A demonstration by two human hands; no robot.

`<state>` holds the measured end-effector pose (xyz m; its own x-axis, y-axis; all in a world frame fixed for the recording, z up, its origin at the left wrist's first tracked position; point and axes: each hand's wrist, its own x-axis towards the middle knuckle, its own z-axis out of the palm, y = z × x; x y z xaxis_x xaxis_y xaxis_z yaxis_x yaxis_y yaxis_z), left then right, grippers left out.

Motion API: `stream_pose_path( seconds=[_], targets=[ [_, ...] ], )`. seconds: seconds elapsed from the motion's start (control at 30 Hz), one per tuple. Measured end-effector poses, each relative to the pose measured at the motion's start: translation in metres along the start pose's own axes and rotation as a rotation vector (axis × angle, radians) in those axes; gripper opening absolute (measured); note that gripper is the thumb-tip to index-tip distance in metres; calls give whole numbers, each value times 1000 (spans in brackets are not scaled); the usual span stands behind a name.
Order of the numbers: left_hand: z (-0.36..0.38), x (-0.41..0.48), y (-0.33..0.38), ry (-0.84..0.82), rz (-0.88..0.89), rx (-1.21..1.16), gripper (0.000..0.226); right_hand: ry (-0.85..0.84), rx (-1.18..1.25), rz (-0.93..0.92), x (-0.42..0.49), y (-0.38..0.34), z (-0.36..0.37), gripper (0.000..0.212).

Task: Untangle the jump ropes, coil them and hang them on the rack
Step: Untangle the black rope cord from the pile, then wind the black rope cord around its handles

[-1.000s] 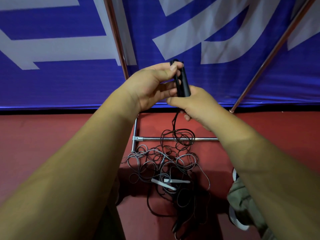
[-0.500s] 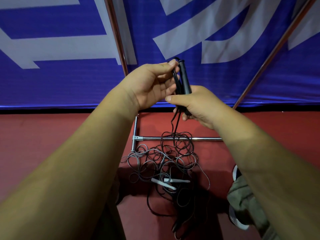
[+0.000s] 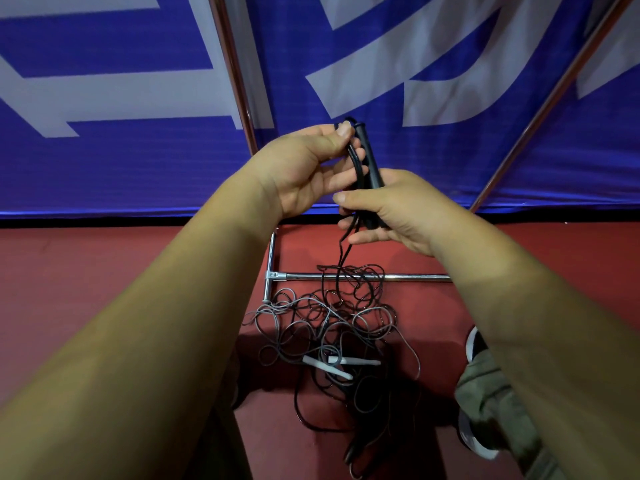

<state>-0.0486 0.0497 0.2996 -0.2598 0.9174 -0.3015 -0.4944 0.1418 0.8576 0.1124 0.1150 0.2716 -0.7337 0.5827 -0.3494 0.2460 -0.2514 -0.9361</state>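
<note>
My right hand point(image 3: 391, 209) grips a black jump-rope handle point(image 3: 367, 157) held upright in front of the blue banner. My left hand point(image 3: 304, 168) pinches a loop of black cord point(image 3: 356, 161) against the handle's top. Two strands of that cord point(image 3: 343, 251) drop from my hands to a tangled pile of black and grey ropes point(image 3: 332, 320) on the red floor. Two white handles point(image 3: 341, 364) lie in the pile. The chrome rack's base bar point(image 3: 408, 277) runs across the floor under the pile's far edge.
Two copper-coloured rack poles point(image 3: 233, 71) point(image 3: 550, 98) rise against the blue and white banner point(image 3: 104, 98). My shoe and trouser leg point(image 3: 485, 393) are at the lower right, close to the pile. A second black handle point(image 3: 351, 455) lies at the pile's near end.
My left hand has brought a loop of black cord up beside the handle's top. More cord has lifted off the pile and now hangs as two strands below my right hand.
</note>
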Motion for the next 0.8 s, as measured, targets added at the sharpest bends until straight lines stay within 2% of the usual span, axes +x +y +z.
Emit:
stream_pose_path(
  seconds=[0.37,0.73,0.8],
  targets=[
    [-3,-2,1,43,15,168,9,63,-146,-35,4,4,5,18],
    [-4,-6,4,107,-12,172,18,162,-130,-57,4,4,5,13],
    [-5,-4,4,165,-18,158,25,193,-119,-73,5,4,5,12]
  ],
)
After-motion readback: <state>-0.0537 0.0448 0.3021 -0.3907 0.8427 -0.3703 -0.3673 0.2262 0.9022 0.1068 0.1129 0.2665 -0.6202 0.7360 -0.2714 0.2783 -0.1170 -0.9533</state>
